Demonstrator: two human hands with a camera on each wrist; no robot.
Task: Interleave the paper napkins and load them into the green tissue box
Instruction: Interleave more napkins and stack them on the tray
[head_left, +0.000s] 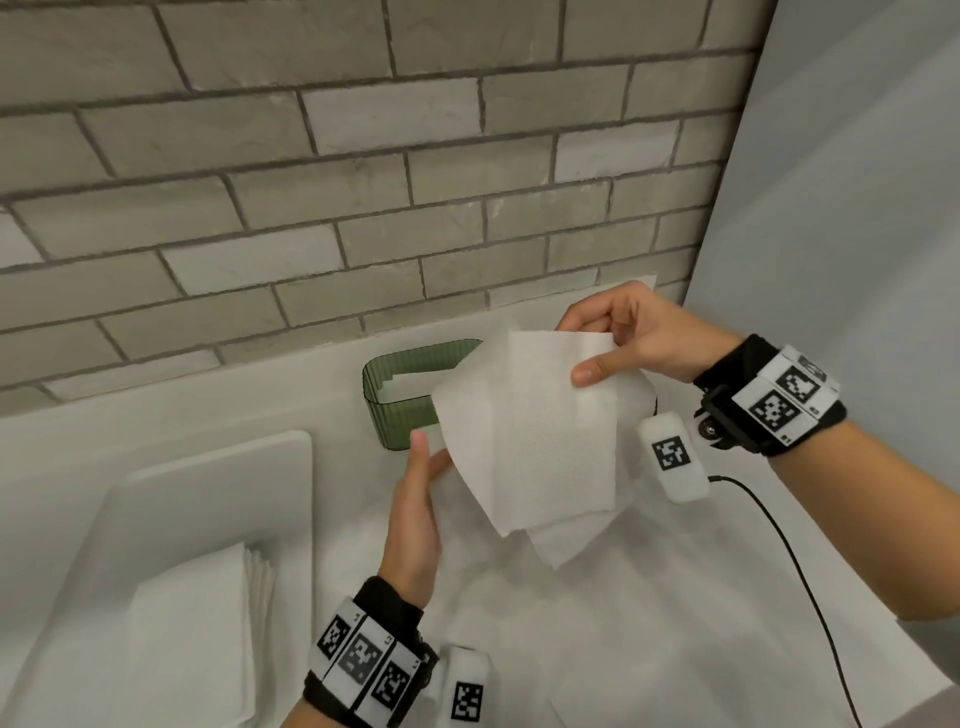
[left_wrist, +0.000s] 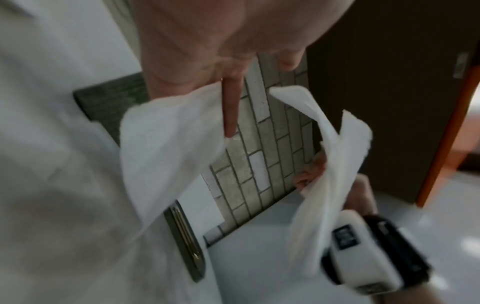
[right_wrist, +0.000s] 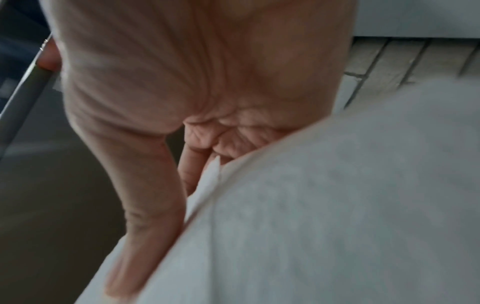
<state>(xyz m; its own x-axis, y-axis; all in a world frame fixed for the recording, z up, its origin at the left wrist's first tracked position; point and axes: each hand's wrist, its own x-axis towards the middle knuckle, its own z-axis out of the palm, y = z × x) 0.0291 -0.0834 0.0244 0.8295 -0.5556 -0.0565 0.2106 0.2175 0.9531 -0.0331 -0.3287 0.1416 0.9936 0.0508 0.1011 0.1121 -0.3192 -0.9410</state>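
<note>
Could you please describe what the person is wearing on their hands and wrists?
Both hands, left hand and right hand, are bare. Each wrist carries a black strap with white blocks printed with black square codes, plus a white padded module. A thin black cable trails from the right one.

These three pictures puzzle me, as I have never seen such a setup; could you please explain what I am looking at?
No machine here: a person works with bare hands and wears cameras. The big picture comes from the head, the other two from the wrists, looking along the fingers. The checkered bands on the wrists are markers.

The right hand pinches the top of a white paper napkin held in the air; the left hand holds its lower left edge. Behind it, on the white counter, stands the green tissue box, open, with white paper inside. At lower left, a stack of napkins lies in a white tray.
</note>
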